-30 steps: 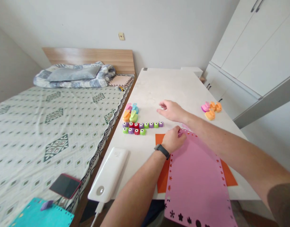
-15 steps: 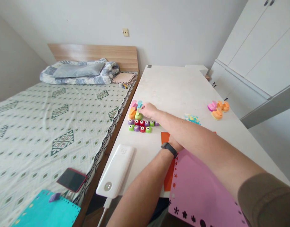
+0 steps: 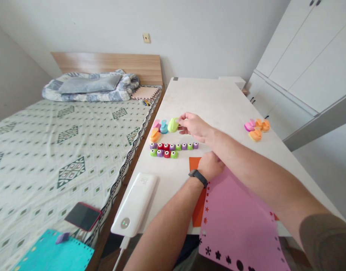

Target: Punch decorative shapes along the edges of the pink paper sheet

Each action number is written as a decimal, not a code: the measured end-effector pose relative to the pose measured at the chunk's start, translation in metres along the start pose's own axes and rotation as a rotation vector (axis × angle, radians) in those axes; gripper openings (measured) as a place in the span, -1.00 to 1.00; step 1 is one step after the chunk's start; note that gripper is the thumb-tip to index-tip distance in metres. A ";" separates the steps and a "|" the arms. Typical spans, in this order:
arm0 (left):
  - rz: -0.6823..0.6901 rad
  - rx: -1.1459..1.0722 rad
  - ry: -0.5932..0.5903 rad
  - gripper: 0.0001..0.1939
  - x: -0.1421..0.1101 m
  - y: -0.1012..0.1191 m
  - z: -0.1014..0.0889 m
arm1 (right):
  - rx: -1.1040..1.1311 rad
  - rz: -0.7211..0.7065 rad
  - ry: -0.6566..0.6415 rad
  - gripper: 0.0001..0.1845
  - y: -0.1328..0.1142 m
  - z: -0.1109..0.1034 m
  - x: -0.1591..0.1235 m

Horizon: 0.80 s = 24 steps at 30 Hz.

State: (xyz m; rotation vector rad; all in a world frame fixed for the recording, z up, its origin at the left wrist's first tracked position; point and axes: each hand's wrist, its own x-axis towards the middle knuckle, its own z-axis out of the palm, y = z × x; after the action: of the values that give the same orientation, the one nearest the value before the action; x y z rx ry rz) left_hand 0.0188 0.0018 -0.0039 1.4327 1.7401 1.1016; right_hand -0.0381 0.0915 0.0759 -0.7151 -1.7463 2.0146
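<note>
My right hand (image 3: 194,126) pinches a light-green craft paper punch (image 3: 173,125) and holds it above the table. Beside it on the table stand an orange punch (image 3: 155,134), a blue punch (image 3: 163,127) and a pink punch (image 3: 156,124). My left hand (image 3: 211,165), with a dark band on its wrist, is closed at the top edge of a pink sheet (image 3: 237,214); my right forearm crosses over it and hides part of the fingers. Punched shapes run along the pink sheet's edges. An orange sheet (image 3: 197,216) lies under it.
Two rows of small punches (image 3: 167,146) stand near the table's left edge. Several larger punches (image 3: 255,134) sit at the right. A white power bank (image 3: 136,203) with a cable lies front left. On the bed are a phone (image 3: 83,216) and a turquoise sheet (image 3: 52,254).
My right hand has lifted the light-green punch from beside the orange one and moved it up and slightly right. My left hand stays at the pink sheet.
</note>
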 end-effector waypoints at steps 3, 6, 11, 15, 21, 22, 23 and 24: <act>-0.003 0.138 0.014 -0.90 -0.004 0.001 0.001 | 0.212 -0.105 0.034 -0.74 -0.013 -0.042 -0.032; 0.000 0.179 0.025 -0.88 -0.004 0.000 0.002 | 0.323 -0.175 0.105 -0.80 -0.018 -0.090 -0.067; -0.002 0.155 0.042 -0.83 0.000 -0.002 0.003 | 0.391 -0.138 0.286 -0.91 -0.001 -0.165 -0.122; 0.002 0.136 0.049 -0.81 0.002 0.000 0.003 | 0.391 -0.107 0.364 -0.89 0.026 -0.200 -0.151; -0.048 0.121 0.049 -0.80 0.003 0.004 0.001 | 0.387 -0.027 0.347 -0.84 0.055 -0.221 -0.165; -0.045 0.120 0.054 -0.79 0.003 0.004 0.001 | 0.393 -0.022 0.347 -0.82 0.057 -0.223 -0.166; -0.045 0.120 0.060 -0.79 0.003 0.005 0.000 | 0.396 -0.014 0.347 -0.80 0.058 -0.225 -0.168; -0.045 0.118 0.064 -0.78 0.004 0.005 0.000 | 0.397 -0.004 0.345 -0.79 0.058 -0.226 -0.169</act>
State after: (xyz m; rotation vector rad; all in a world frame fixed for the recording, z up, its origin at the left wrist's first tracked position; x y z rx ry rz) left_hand 0.0203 0.0057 0.0012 1.4354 1.9010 1.0471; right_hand 0.2351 0.1620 0.0178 -0.8569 -1.1127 2.0045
